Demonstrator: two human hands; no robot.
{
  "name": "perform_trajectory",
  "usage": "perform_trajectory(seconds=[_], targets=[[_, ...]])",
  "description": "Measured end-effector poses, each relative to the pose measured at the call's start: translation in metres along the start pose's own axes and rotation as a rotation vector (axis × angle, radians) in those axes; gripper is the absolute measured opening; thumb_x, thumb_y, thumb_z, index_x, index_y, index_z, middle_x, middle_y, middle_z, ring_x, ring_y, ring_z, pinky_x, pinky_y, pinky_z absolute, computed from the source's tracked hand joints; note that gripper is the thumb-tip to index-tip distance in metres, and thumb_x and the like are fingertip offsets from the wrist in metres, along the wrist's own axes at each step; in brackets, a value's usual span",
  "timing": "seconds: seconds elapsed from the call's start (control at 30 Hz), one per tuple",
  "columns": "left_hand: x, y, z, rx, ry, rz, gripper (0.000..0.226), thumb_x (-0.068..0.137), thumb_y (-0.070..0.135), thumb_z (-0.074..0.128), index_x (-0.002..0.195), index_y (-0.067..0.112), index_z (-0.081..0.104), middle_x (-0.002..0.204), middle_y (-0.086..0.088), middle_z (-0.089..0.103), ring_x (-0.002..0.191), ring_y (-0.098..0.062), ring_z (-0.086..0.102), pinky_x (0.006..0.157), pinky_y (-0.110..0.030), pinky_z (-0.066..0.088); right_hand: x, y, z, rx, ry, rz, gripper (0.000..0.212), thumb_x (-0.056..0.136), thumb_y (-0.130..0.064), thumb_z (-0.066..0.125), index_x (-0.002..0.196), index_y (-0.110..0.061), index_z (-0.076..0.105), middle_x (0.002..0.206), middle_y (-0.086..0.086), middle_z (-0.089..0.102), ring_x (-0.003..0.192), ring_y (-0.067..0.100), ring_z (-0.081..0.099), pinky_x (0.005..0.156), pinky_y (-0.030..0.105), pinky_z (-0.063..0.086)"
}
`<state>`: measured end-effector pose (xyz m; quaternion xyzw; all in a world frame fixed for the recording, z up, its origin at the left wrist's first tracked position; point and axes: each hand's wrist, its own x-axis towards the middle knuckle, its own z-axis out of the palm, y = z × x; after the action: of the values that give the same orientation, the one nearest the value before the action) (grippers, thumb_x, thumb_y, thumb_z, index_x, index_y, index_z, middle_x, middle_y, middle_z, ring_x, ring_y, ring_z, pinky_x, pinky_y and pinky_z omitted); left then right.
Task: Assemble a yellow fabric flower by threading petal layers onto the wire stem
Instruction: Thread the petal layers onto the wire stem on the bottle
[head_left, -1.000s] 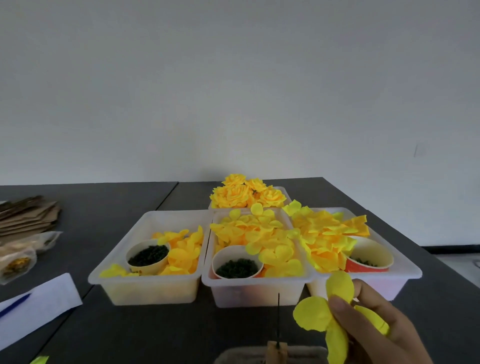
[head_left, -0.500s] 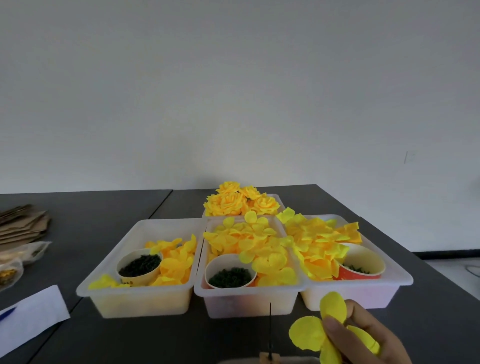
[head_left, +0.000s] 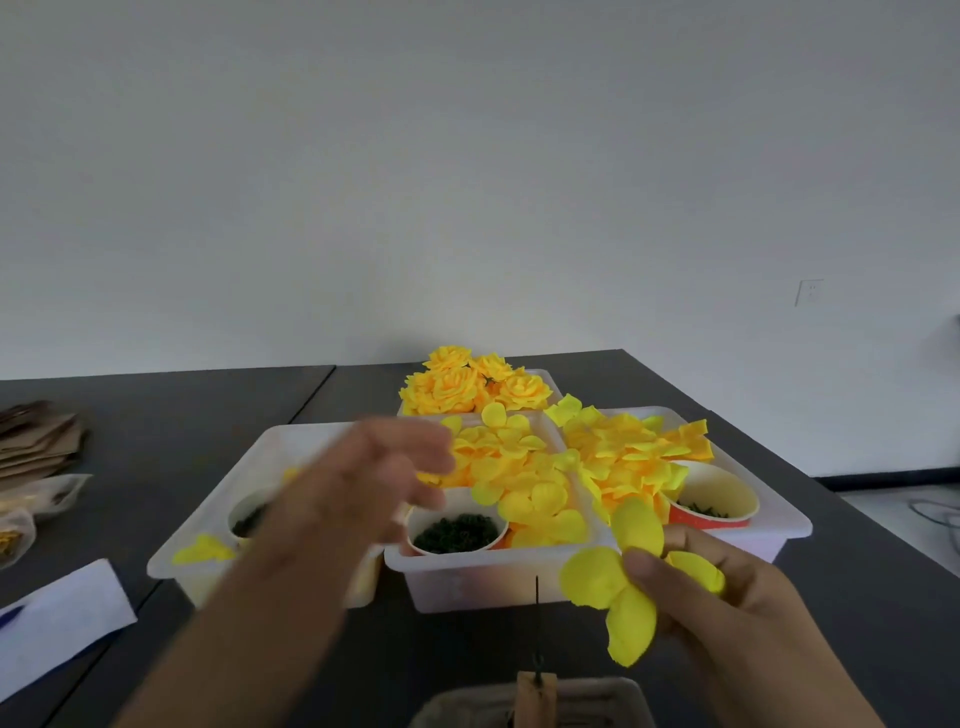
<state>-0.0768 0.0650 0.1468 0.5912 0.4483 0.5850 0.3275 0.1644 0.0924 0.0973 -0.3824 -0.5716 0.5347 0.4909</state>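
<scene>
My right hand (head_left: 727, 613) pinches a yellow petal layer (head_left: 618, 582) with several lobes, just right of a thin dark wire stem (head_left: 537, 623). The stem stands upright in a small wooden block (head_left: 535, 699) at the bottom edge. My left hand (head_left: 363, 483), blurred, reaches with loose, spread fingers over the left tray (head_left: 244, 499) and the middle tray (head_left: 498, 577), holding nothing. The middle tray holds loose yellow petals (head_left: 519, 478) and a cup of dark green bits (head_left: 457, 532).
A right tray (head_left: 779, 519) holds more petals and a red paper cup (head_left: 711, 499). Finished yellow flowers (head_left: 467, 387) sit in a tray behind. White paper (head_left: 57, 618), plastic bags and brown cardboard (head_left: 36, 441) lie at the left on the dark table.
My left arm has come into view from the lower left and reached over the trays. The view has tilted up slightly; my right hand still holds the petal layer by the stem.
</scene>
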Motion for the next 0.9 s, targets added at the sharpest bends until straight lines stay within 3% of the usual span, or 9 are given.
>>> perform_trajectory(seconds=[0.1, 0.17, 0.23, 0.33, 0.47, 0.6, 0.73, 0.9], targets=[[-0.026, -0.018, 0.026, 0.337, -0.264, -0.014, 0.047, 0.064, 0.076, 0.034, 0.097, 0.059, 0.060, 0.093, 0.028, 0.065, 0.083, 0.005, 0.062, 0.068, -0.013, 0.044, 0.005, -0.002, 0.011, -0.058, -0.058, -0.071, 0.056, 0.046, -0.063, 0.085, 0.085, -0.025, 0.078, 0.087, 0.008, 0.075, 0.086, 0.032, 0.069, 0.084, 0.045, 0.056], [-0.032, -0.024, 0.033, 0.433, -0.348, -0.032, 0.061, 0.068, 0.082, 0.028, 0.096, 0.040, 0.063, 0.088, 0.024, 0.066, 0.081, 0.003, 0.062, 0.067, -0.012, 0.043, 0.006, -0.004, 0.019, -0.045, -0.105, -0.075, 0.038, 0.058, -0.051, 0.076, 0.084, -0.023, 0.077, 0.084, 0.007, 0.074, 0.076, 0.020, 0.068, 0.070, 0.029, 0.057], [-0.033, -0.024, 0.037, 0.432, -0.344, -0.048, 0.065, 0.073, 0.081, 0.035, 0.086, 0.023, 0.063, 0.081, 0.017, 0.068, 0.070, 0.000, 0.060, 0.065, -0.016, 0.046, 0.007, -0.004, 0.025, -0.044, -0.136, -0.068, 0.034, 0.063, -0.043, 0.071, 0.084, -0.016, 0.075, 0.084, 0.013, 0.072, 0.072, 0.018, 0.064, 0.066, 0.025, 0.053], [-0.032, -0.033, 0.047, 0.337, -0.259, -0.076, 0.050, 0.082, 0.064, 0.050, 0.087, 0.016, 0.065, 0.062, 0.016, 0.062, 0.057, 0.002, 0.054, 0.056, -0.015, 0.041, 0.006, 0.001, 0.029, -0.102, -0.164, -0.048, 0.030, 0.079, -0.038, 0.064, 0.079, -0.008, 0.069, 0.085, 0.028, 0.062, 0.072, 0.025, 0.052, 0.071, 0.038, 0.044], [-0.028, -0.049, 0.047, 0.201, -0.191, -0.158, 0.026, 0.092, 0.034, 0.055, 0.088, 0.012, 0.067, 0.053, 0.013, 0.057, 0.048, 0.003, 0.048, 0.052, -0.009, 0.038, 0.004, 0.011, 0.022, -0.198, -0.114, 0.010, 0.039, 0.078, -0.049, 0.054, 0.065, -0.014, 0.063, 0.062, 0.004, 0.052, 0.056, 0.012, 0.041, 0.052, 0.021, 0.034], [-0.025, -0.059, 0.048, 0.155, -0.162, -0.231, 0.025, 0.091, 0.035, 0.056, 0.082, 0.015, 0.067, 0.053, 0.011, 0.059, 0.049, 0.002, 0.051, 0.048, -0.015, 0.041, 0.001, 0.019, 0.014, -0.201, -0.090, 0.030, 0.034, 0.089, -0.038, 0.055, 0.063, -0.018, 0.065, 0.060, -0.001, 0.051, 0.052, 0.008, 0.040, 0.047, 0.014, 0.033], [-0.022, -0.063, 0.054, 0.075, -0.144, -0.345, 0.042, 0.075, 0.060, 0.051, 0.079, 0.021, 0.068, 0.061, 0.011, 0.062, 0.055, -0.001, 0.056, 0.050, -0.019, 0.042, 0.003, 0.024, 0.012, -0.143, -0.096, 0.038, 0.034, 0.093, -0.028, 0.056, 0.061, -0.021, 0.064, 0.058, -0.003, 0.050, 0.053, 0.010, 0.038, 0.054, 0.025, 0.031], [-0.022, -0.073, 0.058, 0.035, -0.085, -0.378, 0.036, 0.094, 0.040, 0.051, 0.067, 0.030, 0.072, 0.065, 0.006, 0.061, 0.051, -0.002, 0.054, 0.044, -0.017, 0.040, 0.000, 0.036, 0.010, -0.117, -0.158, 0.042, 0.027, 0.089, -0.030, 0.058, 0.066, -0.018, 0.063, 0.060, -0.002, 0.050, 0.054, 0.012, 0.040, 0.054, 0.026, 0.034]])
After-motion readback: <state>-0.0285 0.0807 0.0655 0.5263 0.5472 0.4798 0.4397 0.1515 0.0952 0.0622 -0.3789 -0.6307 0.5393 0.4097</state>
